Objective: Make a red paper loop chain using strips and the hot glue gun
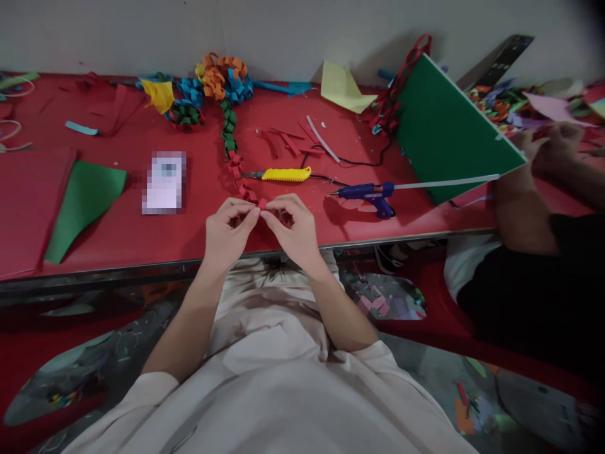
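A paper chain (229, 135) runs toward me over the red table, orange, blue and yellow at the far end, then green, then red. At its near end, by the table's front edge, both hands pinch a red paper link (262, 203). My left hand (231, 228) is closed with thumb and forefinger together on the link. My right hand (292, 226) mirrors it, thumb and forefinger meeting at the same spot. Fingers hide part of the link. Just beyond lies a yellow utility knife (286, 174). A blue glue gun (366, 193) with a white stick rests to the right.
Left are a blurred phone-like object (164, 183), a green paper sheet (87, 205) and red sheets (33, 208). A green board (454, 129) leans at right, near another person's hands (555, 148). Red paper strips (288, 144) and a black cord (373, 164) lie behind the knife.
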